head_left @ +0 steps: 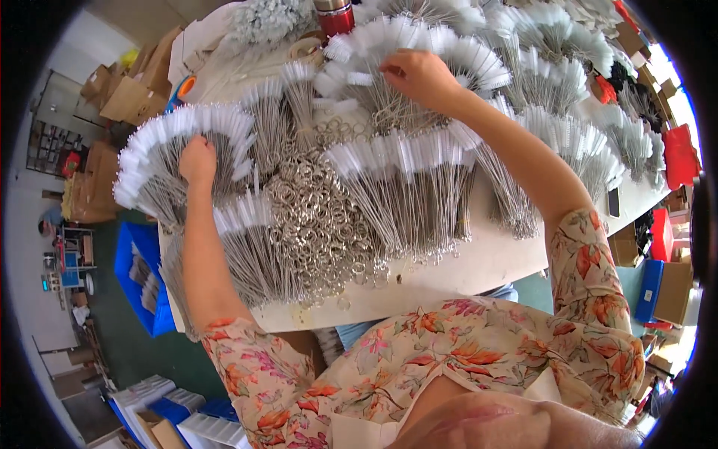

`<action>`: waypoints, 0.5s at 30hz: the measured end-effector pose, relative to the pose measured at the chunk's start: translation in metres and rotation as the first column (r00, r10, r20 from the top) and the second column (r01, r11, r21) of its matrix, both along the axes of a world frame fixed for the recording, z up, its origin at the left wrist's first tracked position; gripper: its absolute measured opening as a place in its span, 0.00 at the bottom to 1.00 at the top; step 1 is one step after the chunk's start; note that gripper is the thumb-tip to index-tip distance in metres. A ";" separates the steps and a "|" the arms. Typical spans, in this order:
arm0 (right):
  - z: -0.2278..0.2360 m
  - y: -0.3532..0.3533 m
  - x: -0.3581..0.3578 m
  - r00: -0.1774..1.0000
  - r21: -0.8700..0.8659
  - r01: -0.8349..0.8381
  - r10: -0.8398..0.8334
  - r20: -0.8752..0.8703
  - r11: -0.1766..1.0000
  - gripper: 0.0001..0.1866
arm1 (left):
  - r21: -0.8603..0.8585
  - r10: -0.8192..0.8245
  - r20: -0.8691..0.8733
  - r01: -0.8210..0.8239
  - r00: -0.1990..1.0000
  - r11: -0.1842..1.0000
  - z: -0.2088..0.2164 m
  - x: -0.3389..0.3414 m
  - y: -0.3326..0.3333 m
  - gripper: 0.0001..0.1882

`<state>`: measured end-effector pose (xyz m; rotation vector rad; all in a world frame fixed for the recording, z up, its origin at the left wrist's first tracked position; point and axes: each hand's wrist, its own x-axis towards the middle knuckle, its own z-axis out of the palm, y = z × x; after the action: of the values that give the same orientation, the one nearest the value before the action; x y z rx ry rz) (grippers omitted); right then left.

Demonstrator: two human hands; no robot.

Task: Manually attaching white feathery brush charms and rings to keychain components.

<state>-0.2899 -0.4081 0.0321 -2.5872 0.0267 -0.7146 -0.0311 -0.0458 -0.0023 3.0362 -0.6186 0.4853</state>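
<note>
White bristle heads on thin metal stems crowd your worktop (pixel 479 271) in fans and rows. Your left hand (pixel 197 160) sits inside the left fan of brushes (pixel 153 153), its fingers curled inward; I cannot tell whether they pinch a stem. Your right hand (pixel 419 75) is over the far fan of brushes (pixel 404 34), fingers bent, and whether they grip anything does not show. A heap of metal rings (pixel 318 224) lies between the near-left bundle of brushes (pixel 243 217) and the middle row of brushes (pixel 407 157).

The stems lie tightly packed, so a quick pull by either hand could drag neighbouring brushes along and break up a fan. If your right forearm (pixel 516 142) dips, it may flatten the bristle heads beneath it. Rings lie loose toward the near edge; a sweep of your left forearm (pixel 206 254) could scatter them to the floor. Reaching too far might tip the red flask (pixel 336 21).
</note>
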 end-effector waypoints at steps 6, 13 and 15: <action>-0.019 -0.014 0.075 0.929 -0.099 0.243 -0.261 -0.262 0.965 0.14 | -0.196 -0.022 0.109 0.043 0.994 0.980 0.008 -0.003 0.025 0.08; -0.016 -0.032 0.066 0.904 0.137 0.371 -0.323 -0.282 0.919 0.14 | -0.716 -0.275 0.174 0.313 0.946 0.624 0.050 -0.048 -0.096 0.15; 0.015 -0.012 0.067 0.955 0.371 0.184 -0.255 0.154 0.910 0.14 | -0.351 -0.236 -0.179 0.162 0.955 0.922 0.025 -0.023 -0.091 0.17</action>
<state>-0.2232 -0.4197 0.0470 -2.1784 0.3588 -0.9530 -0.0538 -0.1370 0.0226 2.6219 -0.7382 0.2171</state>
